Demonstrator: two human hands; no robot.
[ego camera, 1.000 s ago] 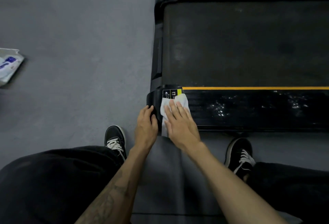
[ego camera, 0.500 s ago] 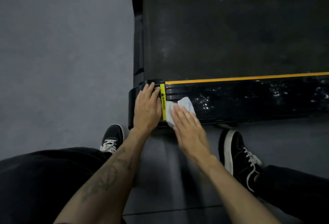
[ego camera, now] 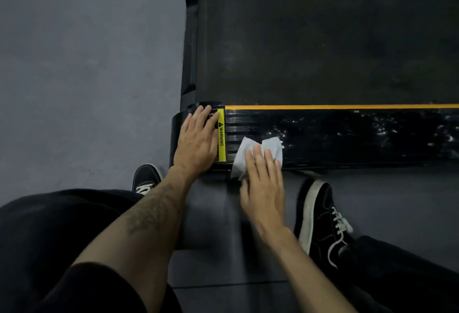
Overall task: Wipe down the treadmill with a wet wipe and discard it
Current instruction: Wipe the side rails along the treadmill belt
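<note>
The black treadmill (ego camera: 323,39) lies across the upper right, its near side rail (ego camera: 360,136) glossy and wet under an orange stripe. A white wet wipe (ego camera: 244,153) lies on the rail's left end, hanging over the front edge. My right hand (ego camera: 263,181) presses on the wipe with straight fingers. My left hand (ego camera: 197,141) rests flat on the rail's end cap, just left of the yellow warning label (ego camera: 221,136).
Grey floor (ego camera: 87,64) spreads to the left of the treadmill. My two black sneakers stand on the floor, one (ego camera: 145,179) beside my left wrist, the other (ego camera: 323,215) right of my right arm. My dark-clothed knees fill the bottom corners.
My right hand has slid the wipe to the right along the rail, away from the warning label. My left hand moved up onto the end cap. The view shifted right, losing the wipe packet.
</note>
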